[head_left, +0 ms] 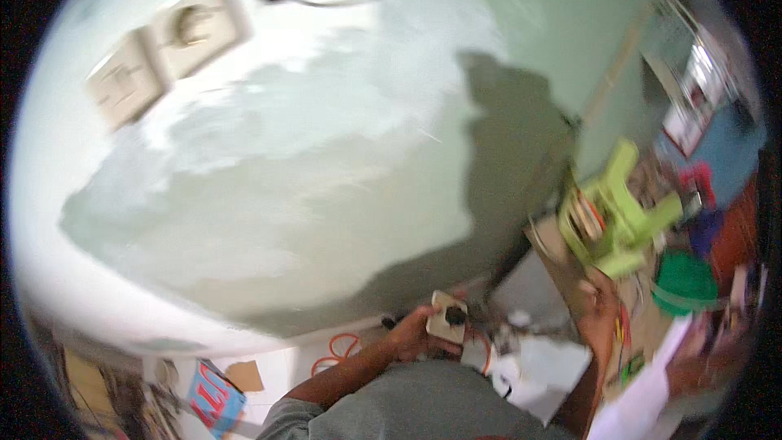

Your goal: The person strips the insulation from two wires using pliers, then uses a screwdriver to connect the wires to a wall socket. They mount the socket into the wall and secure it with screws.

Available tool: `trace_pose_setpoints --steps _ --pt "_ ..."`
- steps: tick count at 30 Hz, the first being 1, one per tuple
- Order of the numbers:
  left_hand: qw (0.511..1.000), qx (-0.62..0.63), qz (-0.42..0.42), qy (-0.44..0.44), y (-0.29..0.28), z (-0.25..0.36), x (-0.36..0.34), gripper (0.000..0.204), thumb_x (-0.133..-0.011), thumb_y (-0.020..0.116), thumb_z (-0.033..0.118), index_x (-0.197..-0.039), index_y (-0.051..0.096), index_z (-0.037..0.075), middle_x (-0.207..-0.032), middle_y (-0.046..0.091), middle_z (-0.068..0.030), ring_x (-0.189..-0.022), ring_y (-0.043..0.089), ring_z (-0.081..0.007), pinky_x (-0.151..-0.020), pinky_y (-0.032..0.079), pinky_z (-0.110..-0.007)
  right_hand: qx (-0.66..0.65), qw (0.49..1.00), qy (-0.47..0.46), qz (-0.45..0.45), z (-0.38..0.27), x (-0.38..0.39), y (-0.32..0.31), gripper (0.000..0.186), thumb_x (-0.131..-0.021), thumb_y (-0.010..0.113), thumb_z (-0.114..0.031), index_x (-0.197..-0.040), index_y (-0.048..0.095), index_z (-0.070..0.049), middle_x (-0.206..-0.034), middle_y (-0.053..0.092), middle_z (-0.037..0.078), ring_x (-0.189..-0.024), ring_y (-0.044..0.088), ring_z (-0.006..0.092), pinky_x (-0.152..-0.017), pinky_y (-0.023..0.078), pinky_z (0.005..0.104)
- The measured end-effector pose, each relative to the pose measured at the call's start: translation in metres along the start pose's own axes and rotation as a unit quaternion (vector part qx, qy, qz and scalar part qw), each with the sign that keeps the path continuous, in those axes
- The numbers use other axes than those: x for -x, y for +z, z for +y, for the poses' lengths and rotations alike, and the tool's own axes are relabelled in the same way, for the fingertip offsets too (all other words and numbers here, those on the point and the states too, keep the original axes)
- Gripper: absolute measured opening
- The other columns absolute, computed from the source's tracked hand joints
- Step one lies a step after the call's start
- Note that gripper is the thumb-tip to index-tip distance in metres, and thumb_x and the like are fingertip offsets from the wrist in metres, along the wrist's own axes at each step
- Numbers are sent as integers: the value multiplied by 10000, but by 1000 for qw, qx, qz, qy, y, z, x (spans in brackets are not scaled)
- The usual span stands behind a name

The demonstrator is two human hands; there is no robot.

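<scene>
My left hand (pixel 413 335) is closed round the edge of a small cream rectangular socket box (pixel 438 329), low in the middle of the view. A round black piece, perhaps a plug, sits on its face. An orange cable (pixel 338 350) loops on the floor beside my left forearm, with more orange cable close to the box. Off to the right, my right hand (pixel 599 307) reaches up near a light-green plastic stool (pixel 612 232). Its fingers are smeared by motion, so whether they hold anything does not show.
A pale green wall carries a cream switch (pixel 125 81) and a round cream socket (pixel 195 26). Another person's arm in a white sleeve (pixel 639 399) comes in at lower right, near a green tub (pixel 684 281). A blue-and-red printed box (pixel 216 399) lies at lower left.
</scene>
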State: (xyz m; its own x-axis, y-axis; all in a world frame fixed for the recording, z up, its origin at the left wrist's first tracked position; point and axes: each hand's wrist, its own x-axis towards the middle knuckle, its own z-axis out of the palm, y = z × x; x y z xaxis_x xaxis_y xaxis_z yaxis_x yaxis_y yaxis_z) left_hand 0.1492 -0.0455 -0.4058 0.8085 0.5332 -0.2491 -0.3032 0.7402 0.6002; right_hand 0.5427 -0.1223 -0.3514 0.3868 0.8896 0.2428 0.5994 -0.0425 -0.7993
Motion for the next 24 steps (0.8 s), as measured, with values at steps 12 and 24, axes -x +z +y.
trace_pose_setpoints --steps 12,24 --pt "987 -1 63 147 -78 -5 64 633 -945 675 435 -1450 431 140 -1344 571 -116 -1278 581 -333 -987 517 -568 551 819 136 -86 293 -3 -88 288 -911 646 -178 -1122 678 16 -1137 684 216 -1048 621 394 -904 500 472" --pt "955 -228 80 172 -81 -21 142 777 -903 792 373 -1550 437 132 -1501 502 -72 -1391 486 -254 -1176 395 -425 564 824 33 -46 303 -14 -109 249 -906 629 -263 -887 774 -62 -905 760 135 -780 712 300 -714 556 409"
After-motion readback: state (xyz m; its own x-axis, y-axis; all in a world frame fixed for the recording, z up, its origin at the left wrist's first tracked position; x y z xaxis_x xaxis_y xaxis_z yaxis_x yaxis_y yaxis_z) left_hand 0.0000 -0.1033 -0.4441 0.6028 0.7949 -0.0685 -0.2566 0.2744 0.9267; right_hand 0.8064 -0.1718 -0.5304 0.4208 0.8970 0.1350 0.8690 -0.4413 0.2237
